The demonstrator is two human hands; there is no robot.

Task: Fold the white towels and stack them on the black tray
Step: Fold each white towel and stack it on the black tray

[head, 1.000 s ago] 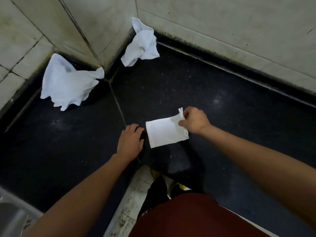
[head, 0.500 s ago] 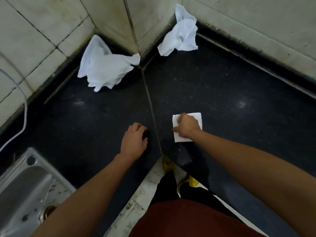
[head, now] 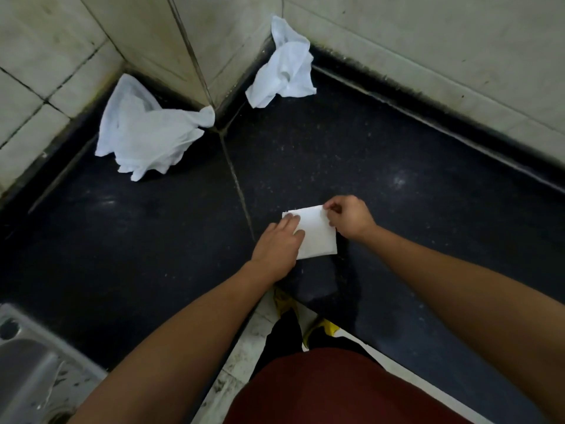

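Since 0.5 s ago, the left hand has been brought from the bare black counter onto the folded white towel, whose left part is pressed down by straight, close-set fingers. The right hand has been shifted from the towel's top to its far right corner, which is pinched between thumb and curled fingers. The folded white towel is laid flat on the counter near the front edge. Well apart from it, 2 others are seen against the tiled wall: the larger crumpled towel at left, the smaller crumpled towel further right.
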